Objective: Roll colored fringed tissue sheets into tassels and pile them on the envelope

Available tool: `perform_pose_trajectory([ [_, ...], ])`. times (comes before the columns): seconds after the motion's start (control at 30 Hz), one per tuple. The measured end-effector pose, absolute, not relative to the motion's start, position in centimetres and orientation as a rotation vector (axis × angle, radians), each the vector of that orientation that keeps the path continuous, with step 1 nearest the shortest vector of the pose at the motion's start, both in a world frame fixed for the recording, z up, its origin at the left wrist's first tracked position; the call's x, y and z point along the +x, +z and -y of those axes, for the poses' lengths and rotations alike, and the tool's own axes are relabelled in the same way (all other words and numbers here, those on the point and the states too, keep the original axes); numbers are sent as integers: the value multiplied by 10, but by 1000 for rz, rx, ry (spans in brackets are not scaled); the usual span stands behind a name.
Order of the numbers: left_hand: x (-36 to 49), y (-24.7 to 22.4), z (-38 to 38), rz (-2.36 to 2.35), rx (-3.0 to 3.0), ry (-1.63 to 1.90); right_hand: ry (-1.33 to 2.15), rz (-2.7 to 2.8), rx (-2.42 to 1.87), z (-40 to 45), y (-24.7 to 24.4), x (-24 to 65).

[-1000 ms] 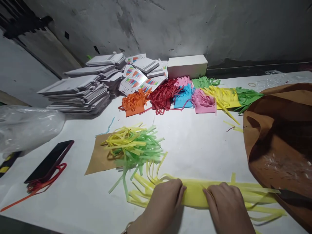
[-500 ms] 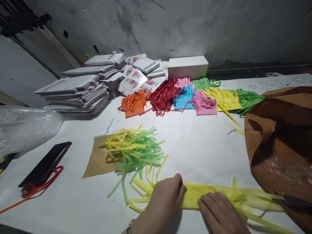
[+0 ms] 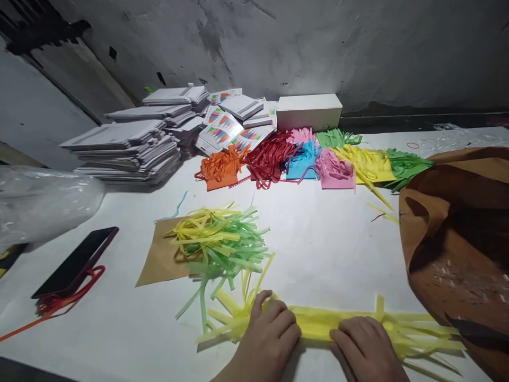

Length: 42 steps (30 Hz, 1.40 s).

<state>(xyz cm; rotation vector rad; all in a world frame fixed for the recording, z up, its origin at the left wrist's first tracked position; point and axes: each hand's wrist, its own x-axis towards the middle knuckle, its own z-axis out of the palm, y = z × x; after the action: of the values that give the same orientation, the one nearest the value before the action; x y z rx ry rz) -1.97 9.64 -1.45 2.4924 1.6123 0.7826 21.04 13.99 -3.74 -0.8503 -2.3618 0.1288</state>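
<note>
on white tabletop, grips yellow fringed tissue-paper band with curled left hand and right hand, plain middle between them; has tangled yellow-and-green paper strips beyond left hand, crumpled brown bag at right.

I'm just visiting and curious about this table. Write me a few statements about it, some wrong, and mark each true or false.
1. The left hand and right hand both touch the yellow fringed strip. True.
2. The phone lies on the brown paper. False: it lies left of it.
3. A green-and-yellow tangle partly covers the brown paper. True.
4. The white box stands in front of the blue fringe. False: it stands behind.
</note>
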Motion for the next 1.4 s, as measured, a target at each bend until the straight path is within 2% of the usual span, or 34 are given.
perform_pose_trajectory([
  [0.1, -23, -7, -96, -1822, 2389, 691, 145, 2364, -1061, -144, -35, 206],
  [0.2, -19, -3, -101, -1990, 2348, 530, 9, 2470, -1192, -151, -30, 199],
  [0.37, -12, -4, -111, -2079, 2307, 365, -84, 2505, -1332, -160, -18, 196],
  [0.43, -12, -7, -113, -2077, 2300, 382, -122, 2421, -1264, -158, -16, 196],
  [0.57, -15, -8, -113, -2058, 2273, 439, -8, 2351, -825, -150, -22, 192],
  [0.67, -17, 0, -110, -2035, 2212, 525, 23, 2384, -725, -147, -28, 187],
  [0.8, -20, 4, -102, -1836, 2334, 776, 166, 2318, -746, -147, -27, 183],
  [0.9, -21, -7, -99, -1702, 2480, 830, 281, 2311, -782, -144, -24, 177],
  [1.07, -26, -19, -96, -1626, 2410, 976, 181, 2405, -825, -140, -29, 175],
  [1.3, -29, -1, -87, -1747, 2183, 834, -30, 2521, -879, -152, -35, 218],
  [1.4, -23, 0, -90, -1848, 2164, 794, -93, 2501, -1031, -153, -34, 216],
])
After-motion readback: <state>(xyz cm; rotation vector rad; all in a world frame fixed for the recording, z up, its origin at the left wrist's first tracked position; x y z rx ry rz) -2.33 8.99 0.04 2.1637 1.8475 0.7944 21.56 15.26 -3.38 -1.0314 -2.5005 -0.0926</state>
